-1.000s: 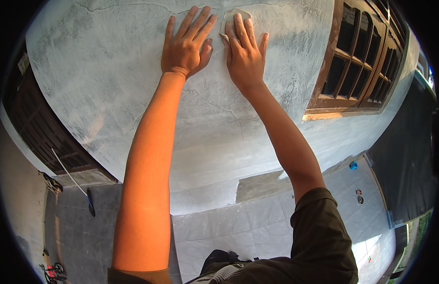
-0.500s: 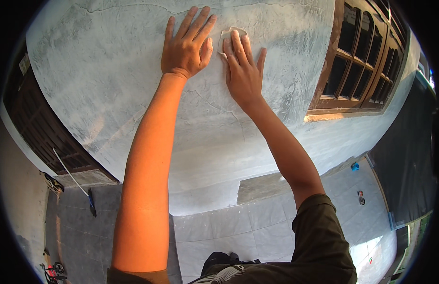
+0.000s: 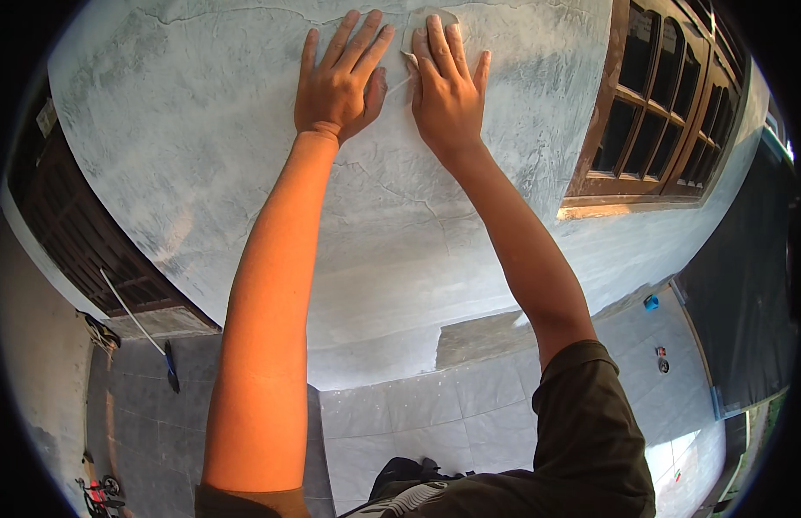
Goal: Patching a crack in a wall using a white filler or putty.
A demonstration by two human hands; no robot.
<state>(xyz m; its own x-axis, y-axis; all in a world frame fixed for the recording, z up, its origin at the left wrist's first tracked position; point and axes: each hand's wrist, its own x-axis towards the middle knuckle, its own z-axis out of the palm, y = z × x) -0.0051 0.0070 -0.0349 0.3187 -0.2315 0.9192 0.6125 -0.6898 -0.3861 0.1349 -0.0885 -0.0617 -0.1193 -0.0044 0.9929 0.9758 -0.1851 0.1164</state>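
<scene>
- Two bare hands reach up to a rough grey-white wall (image 3: 375, 242), seen from above past the person's own arms.
- The left hand (image 3: 336, 91) lies against the wall with its fingers straight and spread; nothing shows in its grasp.
- The right hand (image 3: 446, 99), just beside it, lies over a thin, pale sheet (image 3: 446, 15). Its fingers are nearly straight, the little finger set apart, and they press the sheet flat to the wall.
- The sheet is near the top of the view, between the right fingers and the wall. Its edge shows beyond the fingertips, and a fold sticks out near the index finger; whether the thumb pinches it, I cannot tell.
- Fine cracks and patchy smears run across the wall around both hands.
- To the right is a brown wooden window (image 3: 640, 97) with dark panes.
- To the left is a dark brown slatted door (image 3: 94, 224), with a long-handled broom (image 3: 135, 312) leaning near it, its blue and black head on dark floor tiles (image 3: 146, 423).
- Below the wall spread pale grey tiles (image 3: 392, 416); a small blue container (image 3: 651, 302) sits at the right, near a black sheet-like screen (image 3: 737, 293).
- A dark green sleeve (image 3: 582, 414) covers the right upper arm.
</scene>
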